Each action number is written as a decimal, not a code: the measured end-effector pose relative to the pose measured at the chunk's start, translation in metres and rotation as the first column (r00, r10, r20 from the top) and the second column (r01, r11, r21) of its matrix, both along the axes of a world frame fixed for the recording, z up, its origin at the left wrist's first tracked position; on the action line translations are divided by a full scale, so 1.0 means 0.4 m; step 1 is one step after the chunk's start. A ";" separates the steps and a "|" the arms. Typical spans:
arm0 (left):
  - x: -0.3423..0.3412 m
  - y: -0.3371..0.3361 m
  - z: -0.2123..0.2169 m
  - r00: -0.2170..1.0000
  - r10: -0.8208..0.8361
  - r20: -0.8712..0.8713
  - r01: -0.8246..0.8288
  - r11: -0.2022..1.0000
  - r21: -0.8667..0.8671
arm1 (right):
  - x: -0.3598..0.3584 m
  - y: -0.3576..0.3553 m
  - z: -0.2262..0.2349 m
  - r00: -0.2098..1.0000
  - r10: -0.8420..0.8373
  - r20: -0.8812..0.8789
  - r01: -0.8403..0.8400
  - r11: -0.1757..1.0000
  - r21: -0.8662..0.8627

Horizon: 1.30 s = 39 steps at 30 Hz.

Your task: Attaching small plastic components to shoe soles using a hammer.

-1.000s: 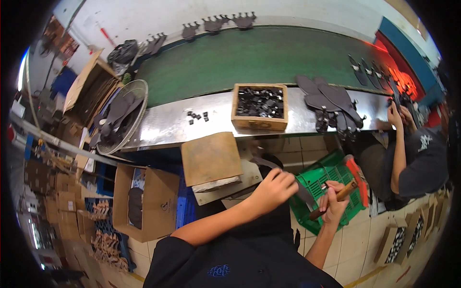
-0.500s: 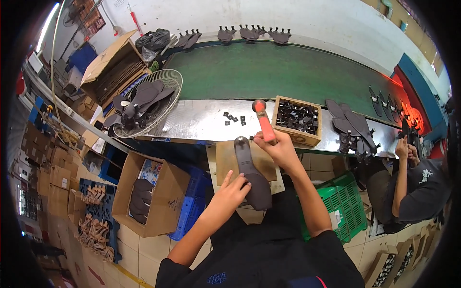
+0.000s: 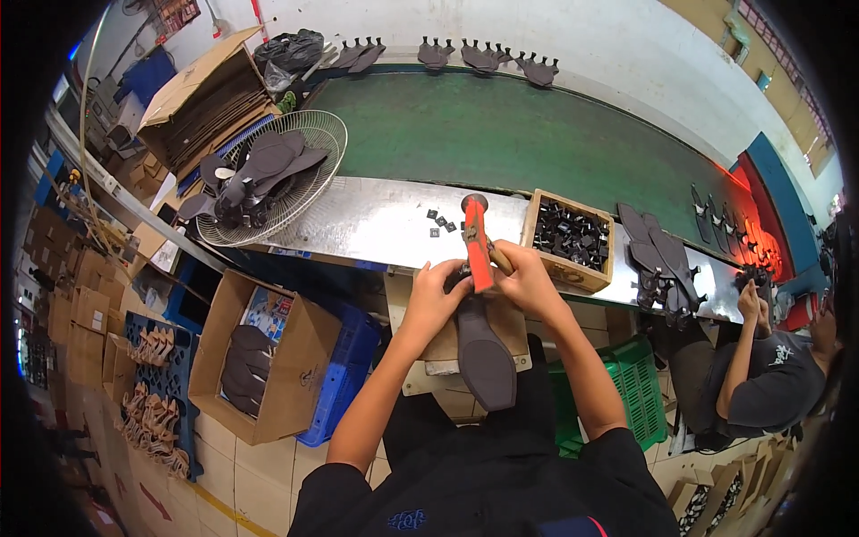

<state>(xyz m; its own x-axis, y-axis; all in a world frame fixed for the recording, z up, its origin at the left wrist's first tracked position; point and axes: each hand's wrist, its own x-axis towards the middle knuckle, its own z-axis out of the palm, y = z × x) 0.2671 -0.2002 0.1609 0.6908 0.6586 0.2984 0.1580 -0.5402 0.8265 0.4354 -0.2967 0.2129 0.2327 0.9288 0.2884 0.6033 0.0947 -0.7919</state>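
A dark brown shoe sole (image 3: 486, 353) lies over a worktop pad (image 3: 438, 358) in front of me, its wide end toward my body. My left hand (image 3: 437, 300) is closed around the narrow heel end, thumb and fingers curled at its sides; part of the grip is hidden behind the hammer. In my right hand (image 3: 530, 285) is a hammer (image 3: 480, 255) with a red head and round dark face, held above the heel end. Small black square pieces (image 3: 440, 219) lie on the metal ledge beyond, and a wooden box (image 3: 573, 273) full of similar black pieces stands to the right.
A wire basket (image 3: 335, 166) of soles stands left on the ledge (image 3: 358, 210). Beyond runs a green conveyor belt (image 3: 501, 125). Dark soles (image 3: 658, 246) are piled at right, near a co-worker (image 3: 778, 367). An open carton (image 3: 300, 358) and a green crate (image 3: 640, 385) flank me.
My left hand has moved from the middle of the sole up to its heel end and closed there. The sole has shifted toward me, and the hammer has come lower.
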 end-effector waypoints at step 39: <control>-0.022 0.011 -0.022 0.980 -0.063 -0.191 0.074 0.996 0.053 | -0.182 -0.217 0.046 0.988 -0.146 -0.053 0.145 0.989 -0.016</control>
<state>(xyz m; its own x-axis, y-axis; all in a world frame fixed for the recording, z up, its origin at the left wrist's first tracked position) 0.2585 -0.1960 0.1522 0.7813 0.5928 0.1952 0.2692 -0.6023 0.7515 0.3625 -0.3835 0.2315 0.3803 0.8874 0.2607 0.5663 -0.0005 -0.8242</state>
